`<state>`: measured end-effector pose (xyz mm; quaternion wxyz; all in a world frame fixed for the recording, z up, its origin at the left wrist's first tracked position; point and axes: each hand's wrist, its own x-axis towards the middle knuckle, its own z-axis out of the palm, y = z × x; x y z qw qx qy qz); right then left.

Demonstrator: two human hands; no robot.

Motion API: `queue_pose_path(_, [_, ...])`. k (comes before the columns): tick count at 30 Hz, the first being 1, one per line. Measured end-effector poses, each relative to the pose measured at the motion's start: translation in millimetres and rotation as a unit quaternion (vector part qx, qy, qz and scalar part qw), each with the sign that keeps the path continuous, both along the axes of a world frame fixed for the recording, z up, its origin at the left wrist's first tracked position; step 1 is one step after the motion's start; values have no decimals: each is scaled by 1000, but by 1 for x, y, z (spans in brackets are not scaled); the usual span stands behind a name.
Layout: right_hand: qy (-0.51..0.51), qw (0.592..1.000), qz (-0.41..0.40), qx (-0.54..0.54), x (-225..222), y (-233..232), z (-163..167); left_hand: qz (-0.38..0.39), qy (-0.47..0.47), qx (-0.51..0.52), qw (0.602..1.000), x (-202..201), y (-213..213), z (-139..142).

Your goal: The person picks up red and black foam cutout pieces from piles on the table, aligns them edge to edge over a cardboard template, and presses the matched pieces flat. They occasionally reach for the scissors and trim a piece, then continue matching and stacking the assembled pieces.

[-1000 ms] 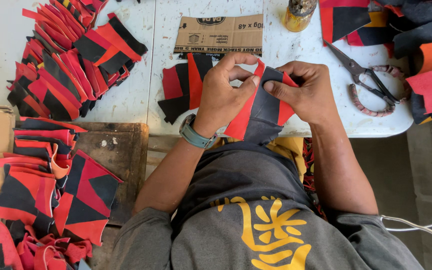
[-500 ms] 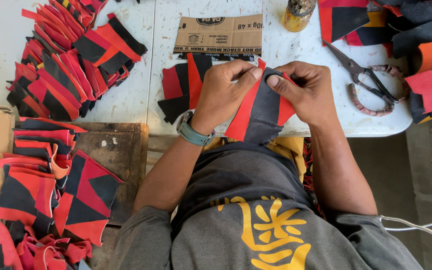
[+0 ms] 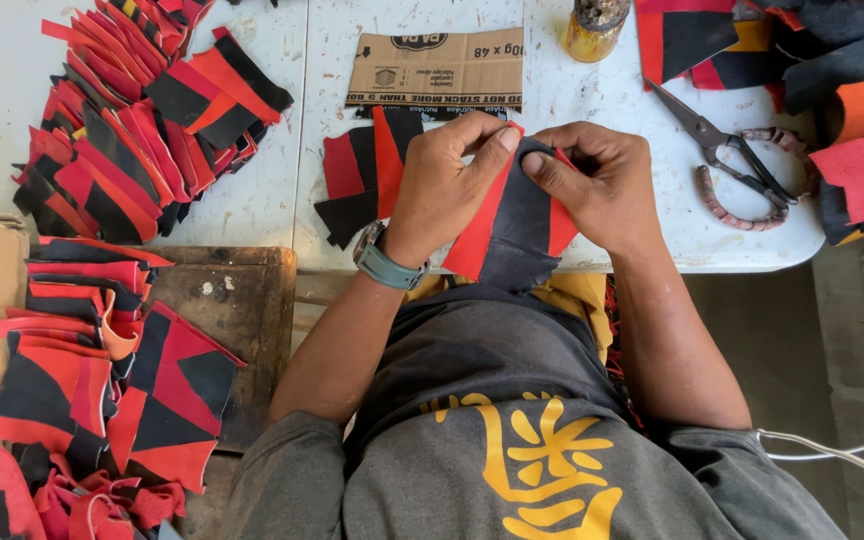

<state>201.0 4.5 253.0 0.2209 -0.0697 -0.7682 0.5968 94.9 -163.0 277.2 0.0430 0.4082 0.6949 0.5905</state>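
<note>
Both my hands hold one red and black fabric piece [image 3: 512, 230] over the near edge of the white table [image 3: 252, 200]. My left hand [image 3: 442, 185], with a grey-green watch at the wrist, pinches its red left strip near the top. My right hand [image 3: 602, 190] grips the black middle and red right side, thumb pressed on the top edge. The piece hangs down toward my lap. Just left of my left hand lies a small stack of red and black pieces [image 3: 362, 175].
Scissors [image 3: 727, 160] with wrapped handles lie right of my hands. A flat cardboard piece [image 3: 437, 70] and a yellowish jar [image 3: 592, 28] sit behind. Piles of red and black pieces lie at upper left [image 3: 142, 120], lower left [image 3: 92, 370] and upper right [image 3: 802, 70].
My fingers have shifted slightly along the top edge of the fabric piece, closing together there. The piece stays in the same place.
</note>
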Motion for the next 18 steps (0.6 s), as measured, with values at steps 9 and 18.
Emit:
queue_pose_path(9, [21,994,-5,-103,0,-11,-2,18,-52,-27,998,1,-2,1])
queue_pose_path(18, [34,980,-7,-198,0,-22,4,8,-58,2,998,4,-4,5])
